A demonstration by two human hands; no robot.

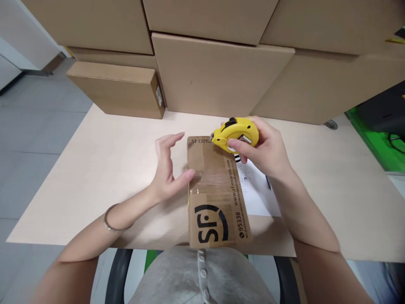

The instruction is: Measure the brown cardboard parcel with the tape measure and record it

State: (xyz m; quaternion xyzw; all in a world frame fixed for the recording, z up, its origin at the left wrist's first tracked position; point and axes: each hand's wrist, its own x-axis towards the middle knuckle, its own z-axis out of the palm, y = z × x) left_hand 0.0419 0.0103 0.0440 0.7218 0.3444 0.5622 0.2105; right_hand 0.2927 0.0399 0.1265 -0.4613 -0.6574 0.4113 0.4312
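Note:
A brown SF Express cardboard box [218, 198] lies on the pale wooden table [104, 169] in front of me, taped across its top with clear tape. My left hand [167, 169] is open, its thumb touching the box's left edge and its fingers raised apart. My right hand [262, 147] is closed around a yellow box cutter [236, 133], held over the far right corner of the box. A white sheet of paper [259, 190] lies under my right wrist beside the box, with a pen partly hidden on it.
Large plain cardboard boxes [218, 76] are stacked along the back of the table, and a smaller flat one [117, 88] sits at the back left. A green surface [376, 143] with dark gear lies at the right. Grey floor is at the left.

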